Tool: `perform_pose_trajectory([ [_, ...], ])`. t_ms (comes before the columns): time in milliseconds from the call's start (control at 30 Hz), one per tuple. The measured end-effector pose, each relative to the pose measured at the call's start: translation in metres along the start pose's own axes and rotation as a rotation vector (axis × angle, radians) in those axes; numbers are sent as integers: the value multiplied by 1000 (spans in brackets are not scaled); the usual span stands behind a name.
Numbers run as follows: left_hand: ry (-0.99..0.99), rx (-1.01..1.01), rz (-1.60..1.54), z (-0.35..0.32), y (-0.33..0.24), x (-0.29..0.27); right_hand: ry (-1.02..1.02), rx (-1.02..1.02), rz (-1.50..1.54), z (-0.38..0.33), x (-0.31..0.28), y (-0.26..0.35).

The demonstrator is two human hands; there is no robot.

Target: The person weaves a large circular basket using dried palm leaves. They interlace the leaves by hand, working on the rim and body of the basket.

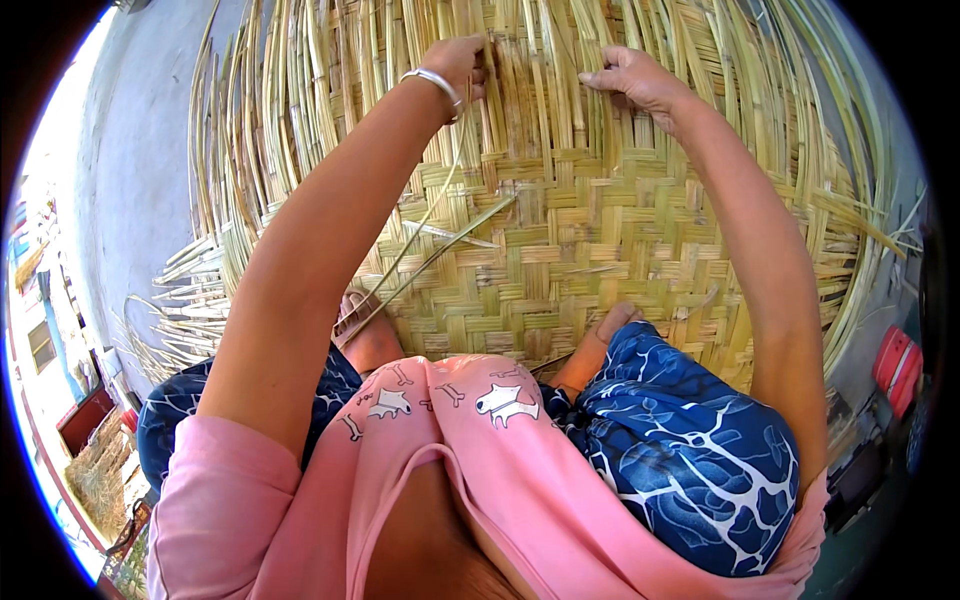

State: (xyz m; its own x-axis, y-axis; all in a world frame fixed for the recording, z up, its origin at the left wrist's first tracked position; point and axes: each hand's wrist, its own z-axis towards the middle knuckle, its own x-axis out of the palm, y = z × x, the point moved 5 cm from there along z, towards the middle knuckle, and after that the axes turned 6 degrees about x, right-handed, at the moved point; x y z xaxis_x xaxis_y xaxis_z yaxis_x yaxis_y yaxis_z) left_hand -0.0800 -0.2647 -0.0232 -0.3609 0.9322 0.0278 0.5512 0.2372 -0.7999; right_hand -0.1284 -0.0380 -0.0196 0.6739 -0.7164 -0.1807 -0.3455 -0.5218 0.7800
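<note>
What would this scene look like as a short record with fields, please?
Left hand: left hand, fingers curled at long yellow-green flat plant strips; exact grip unclear
Right hand: right hand, at the same strips; hold unclear
Wrist: silver-coloured round bangle, left arm
Work: large yellow-green woven mat, strips unwoven toward its far side
Loose piece: thin green strip, slanting across the mat
Clothing: pink dog-print top, blue-and-white patterned trousers

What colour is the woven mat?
The mat is straw yellow with green tinges, best seen in the head view.
</note>
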Motion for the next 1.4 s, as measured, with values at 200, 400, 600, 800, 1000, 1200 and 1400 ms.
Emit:
perform_pose_trajectory([
  [200,51,-46,-356,-4,16,-18,-110,45,-69,-7,5,0],
  [400,343,-129,-388,-22,2,2,-532,-327,-752,-19,8,10],
  [600,259,-193,-285,-28,-1,8,-521,-110,-914,-23,9,11],
  [800,335,-83,-162,-38,-6,11,-390,-372,-1139,-14,17,18],
  [1000,562,-103,-262,-50,-6,20,-60,5,-13,5,9,10],
  [1200,558,-111,-266,-38,3,18,91,136,66,5,16,6],
  [1400,98,-98,-91,-31,9,4,98,145,84,4,19,2],
])
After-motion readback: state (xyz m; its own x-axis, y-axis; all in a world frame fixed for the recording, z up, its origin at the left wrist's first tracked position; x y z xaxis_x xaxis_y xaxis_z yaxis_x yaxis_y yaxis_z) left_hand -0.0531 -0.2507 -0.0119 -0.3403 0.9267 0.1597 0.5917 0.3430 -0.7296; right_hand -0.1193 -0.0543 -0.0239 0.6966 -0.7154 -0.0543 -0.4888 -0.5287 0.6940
